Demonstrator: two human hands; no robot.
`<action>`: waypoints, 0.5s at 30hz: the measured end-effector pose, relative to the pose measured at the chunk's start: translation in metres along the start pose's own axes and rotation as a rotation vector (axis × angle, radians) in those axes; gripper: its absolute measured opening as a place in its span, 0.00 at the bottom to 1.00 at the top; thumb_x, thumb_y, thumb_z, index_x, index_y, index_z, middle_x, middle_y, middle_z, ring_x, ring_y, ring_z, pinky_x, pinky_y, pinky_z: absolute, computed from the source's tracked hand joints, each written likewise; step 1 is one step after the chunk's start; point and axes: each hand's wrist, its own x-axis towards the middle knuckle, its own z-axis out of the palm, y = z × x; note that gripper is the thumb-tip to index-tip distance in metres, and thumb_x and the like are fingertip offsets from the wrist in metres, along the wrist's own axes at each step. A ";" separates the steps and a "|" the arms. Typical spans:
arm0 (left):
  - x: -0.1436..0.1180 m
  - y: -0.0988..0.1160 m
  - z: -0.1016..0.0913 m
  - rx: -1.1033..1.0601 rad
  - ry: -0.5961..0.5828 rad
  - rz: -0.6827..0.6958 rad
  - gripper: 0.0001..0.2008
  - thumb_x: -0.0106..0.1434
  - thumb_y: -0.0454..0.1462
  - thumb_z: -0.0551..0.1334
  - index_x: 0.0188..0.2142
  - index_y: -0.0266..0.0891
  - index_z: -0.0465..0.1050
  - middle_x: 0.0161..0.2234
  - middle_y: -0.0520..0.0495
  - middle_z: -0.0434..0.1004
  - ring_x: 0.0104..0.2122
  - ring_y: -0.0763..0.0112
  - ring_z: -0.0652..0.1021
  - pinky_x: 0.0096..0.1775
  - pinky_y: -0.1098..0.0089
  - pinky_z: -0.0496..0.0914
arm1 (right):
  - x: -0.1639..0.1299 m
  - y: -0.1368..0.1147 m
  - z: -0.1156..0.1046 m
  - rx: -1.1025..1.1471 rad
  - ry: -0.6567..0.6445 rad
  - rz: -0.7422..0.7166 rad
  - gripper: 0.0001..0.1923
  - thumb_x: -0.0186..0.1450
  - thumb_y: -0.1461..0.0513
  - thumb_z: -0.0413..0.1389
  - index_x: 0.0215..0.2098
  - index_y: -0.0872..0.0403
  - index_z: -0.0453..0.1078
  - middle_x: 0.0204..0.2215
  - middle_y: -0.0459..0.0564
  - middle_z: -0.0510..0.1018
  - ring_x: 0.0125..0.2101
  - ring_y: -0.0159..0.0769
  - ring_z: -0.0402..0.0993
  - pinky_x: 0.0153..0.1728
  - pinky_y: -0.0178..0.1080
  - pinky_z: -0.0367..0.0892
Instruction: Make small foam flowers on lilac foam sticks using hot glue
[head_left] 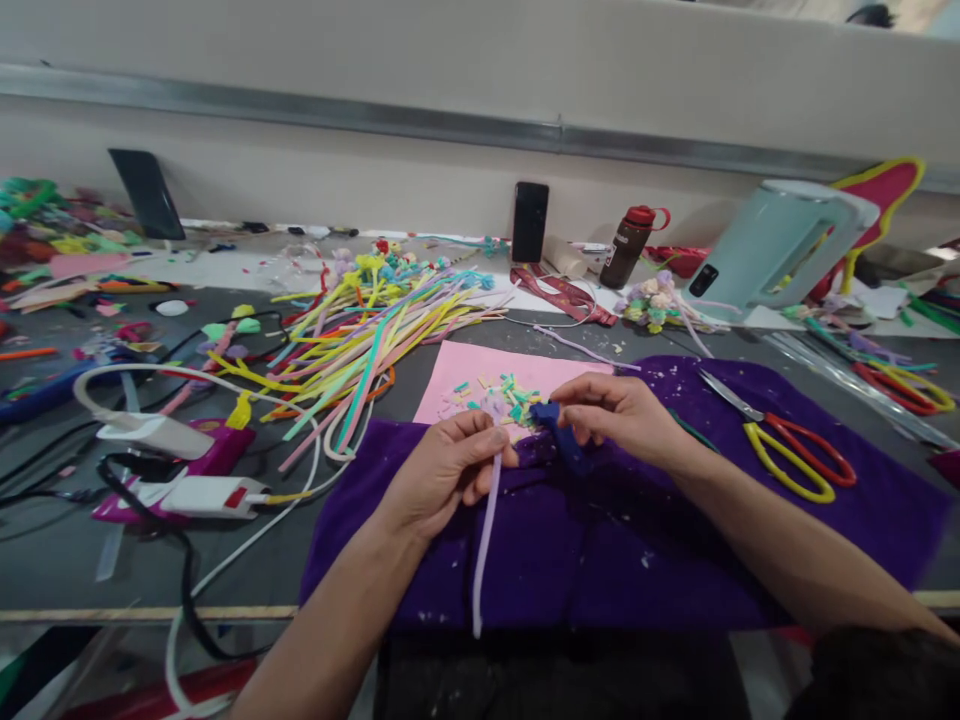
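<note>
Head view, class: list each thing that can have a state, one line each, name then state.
left hand: pinching the lilac pipe cleaner
right hand: gripping the blue piece
scissors: lying shut on the purple cloth
bottle: upright, capped
phone: propped upright, screen dark

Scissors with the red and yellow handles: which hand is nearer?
Right. The right hand lies just left of the scissors on the purple cloth; the left hand is farther left, holding a lilac pipe cleaner.
</note>
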 end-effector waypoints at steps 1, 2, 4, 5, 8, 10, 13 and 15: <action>0.000 0.002 -0.002 -0.011 0.024 0.023 0.10 0.52 0.38 0.64 0.25 0.33 0.67 0.20 0.52 0.73 0.10 0.87 0.63 0.10 0.84 0.54 | 0.000 0.001 -0.003 0.000 0.024 -0.006 0.13 0.57 0.60 0.56 0.40 0.58 0.70 0.26 0.47 0.75 0.19 0.25 0.68 0.18 0.28 0.62; 0.000 0.005 -0.005 -0.024 0.047 0.045 0.10 0.52 0.38 0.65 0.24 0.33 0.67 0.20 0.53 0.72 0.10 0.87 0.62 0.10 0.84 0.54 | 0.000 0.001 -0.006 0.002 0.048 -0.012 0.13 0.57 0.60 0.56 0.40 0.58 0.70 0.26 0.47 0.75 0.19 0.25 0.68 0.18 0.28 0.63; 0.001 0.009 -0.009 -0.054 0.082 0.073 0.10 0.52 0.38 0.65 0.25 0.33 0.67 0.19 0.54 0.71 0.10 0.88 0.61 0.10 0.84 0.54 | 0.000 0.004 -0.009 -0.004 0.080 -0.021 0.13 0.57 0.60 0.56 0.40 0.58 0.70 0.27 0.47 0.76 0.19 0.25 0.68 0.18 0.28 0.63; 0.001 0.010 -0.011 -0.071 0.098 0.087 0.10 0.51 0.38 0.66 0.25 0.34 0.67 0.19 0.55 0.71 0.10 0.88 0.61 0.10 0.84 0.54 | 0.000 0.005 -0.009 -0.016 0.084 -0.024 0.13 0.58 0.60 0.56 0.39 0.58 0.70 0.27 0.47 0.76 0.19 0.25 0.69 0.18 0.28 0.63; 0.002 0.012 -0.015 -0.127 0.150 0.142 0.10 0.51 0.38 0.66 0.28 0.34 0.68 0.19 0.56 0.70 0.10 0.88 0.61 0.11 0.84 0.53 | 0.003 0.006 -0.006 -0.106 0.056 -0.060 0.11 0.59 0.59 0.54 0.37 0.57 0.71 0.27 0.48 0.75 0.20 0.26 0.69 0.19 0.29 0.63; 0.002 0.012 -0.017 -0.151 0.179 0.181 0.10 0.51 0.38 0.65 0.30 0.34 0.69 0.19 0.56 0.69 0.11 0.88 0.61 0.11 0.84 0.54 | 0.006 0.005 -0.002 -0.240 0.018 -0.136 0.10 0.60 0.60 0.53 0.35 0.57 0.72 0.28 0.48 0.76 0.24 0.29 0.70 0.23 0.31 0.65; 0.001 0.012 -0.017 -0.163 0.180 0.213 0.10 0.52 0.39 0.64 0.31 0.35 0.69 0.19 0.56 0.69 0.11 0.87 0.61 0.12 0.84 0.54 | 0.013 0.002 0.004 -0.524 -0.045 -0.291 0.09 0.61 0.63 0.52 0.35 0.55 0.73 0.31 0.49 0.77 0.31 0.32 0.72 0.32 0.34 0.65; 0.000 0.011 -0.017 -0.161 0.167 0.220 0.10 0.53 0.40 0.64 0.30 0.35 0.70 0.19 0.56 0.69 0.11 0.87 0.61 0.12 0.84 0.55 | 0.018 0.001 0.007 -0.696 -0.075 -0.351 0.09 0.60 0.65 0.52 0.35 0.55 0.73 0.32 0.50 0.77 0.32 0.33 0.71 0.34 0.34 0.64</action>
